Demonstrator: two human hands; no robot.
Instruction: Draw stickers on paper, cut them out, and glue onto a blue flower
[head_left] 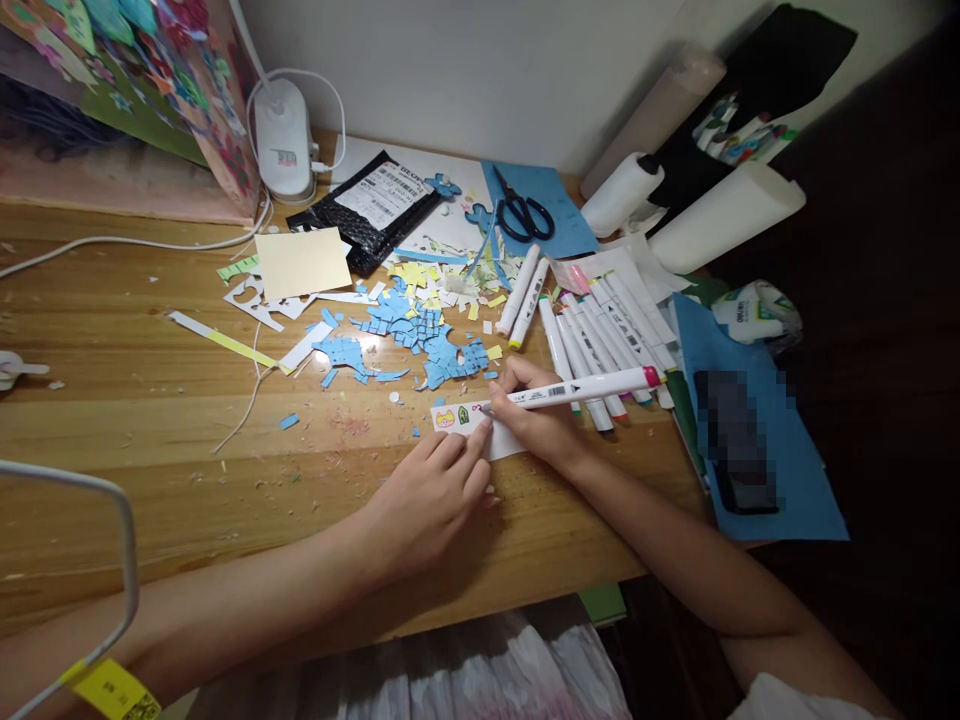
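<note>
A white marker [577, 388] with a pink-red end lies slanted in my right hand [541, 418], its tip down at a small strip of white paper [510, 443]. On that strip are small coloured drawings [454, 416]: a yellow-orange one, a green one and a red-pink one at the marker's tip. My left hand [439, 490] rests on the strip's near edge, fingers stretched out and pressing it to the wooden table. Just beyond the strip lie cut blue paper scraps [450, 355]. Part of the strip is hidden beneath my right hand.
Several markers [600, 340] lie right of the scraps. Black scissors [525, 212] rest on blue paper [570, 190] at the back, near a black parcel bag [367, 215]. A phone [739, 440] lies at right. A white lamp base [283, 145] stands back left; a metal wire frame [127, 540] is front left.
</note>
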